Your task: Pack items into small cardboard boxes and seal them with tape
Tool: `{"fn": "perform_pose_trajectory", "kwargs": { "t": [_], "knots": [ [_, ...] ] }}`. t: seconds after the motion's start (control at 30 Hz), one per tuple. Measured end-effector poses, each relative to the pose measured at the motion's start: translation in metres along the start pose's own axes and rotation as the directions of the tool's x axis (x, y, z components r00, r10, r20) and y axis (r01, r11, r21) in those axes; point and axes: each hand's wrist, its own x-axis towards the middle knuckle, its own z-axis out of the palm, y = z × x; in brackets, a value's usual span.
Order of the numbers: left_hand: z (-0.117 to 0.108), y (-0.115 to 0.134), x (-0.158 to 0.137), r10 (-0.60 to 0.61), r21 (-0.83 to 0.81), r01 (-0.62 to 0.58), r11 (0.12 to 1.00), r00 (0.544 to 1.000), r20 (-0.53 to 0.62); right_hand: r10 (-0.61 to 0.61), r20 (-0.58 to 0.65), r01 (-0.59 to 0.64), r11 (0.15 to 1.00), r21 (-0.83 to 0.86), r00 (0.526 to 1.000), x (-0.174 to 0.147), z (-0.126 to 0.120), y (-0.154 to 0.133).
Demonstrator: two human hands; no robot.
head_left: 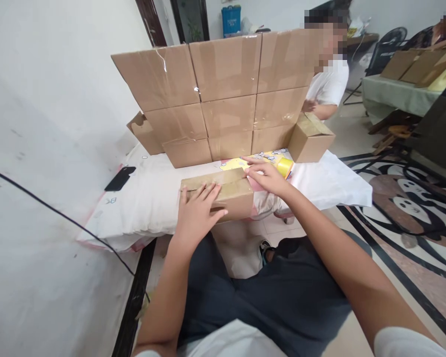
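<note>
A brown cardboard box (pixel 235 204) lies at the near edge of the cloth-covered table, its top flaps closed with tape along the seam. My left hand (pixel 197 208) rests flat on the left part of its top, fingers spread. My right hand (pixel 264 176) is at the box's far right corner, fingers stretched out, fingertips touching or just over the edge. Just beyond that hand lies a yellow roll of tape (pixel 284 167). Behind the box rises a stacked wall of taped cardboard boxes (pixel 226 94).
A single box (pixel 312 141) stands right of the stack, and an open-topped box (pixel 145 133) at its left. A black phone (pixel 120 178) lies on the white cloth (pixel 144 198). A person in a white shirt (pixel 329 87) is behind the stack; another sits at a far table (pixel 390 99).
</note>
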Motion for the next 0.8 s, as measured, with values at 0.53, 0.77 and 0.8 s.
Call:
{"fn": "perform_pose_trajectory", "kwargs": {
  "t": [0.53,0.77,0.8],
  "knots": [
    [0.030,-0.016,0.044,-0.005,0.028,0.009,1.000,0.989,-0.149,0.649,-0.441,-0.495,0.760,0.422,0.620,-0.067,-0.040,0.099],
    [0.033,-0.029,0.056,0.045,0.016,-0.043,0.999,0.977,-0.208,0.570,-0.370,-0.462,0.817,0.344,0.733,-0.051,-0.016,0.097],
    [0.031,-0.031,0.056,0.051,0.021,-0.048,0.999,0.975,-0.216,0.561,-0.368,-0.459,0.825,0.330,0.742,-0.051,-0.015,0.095]
  ]
}}
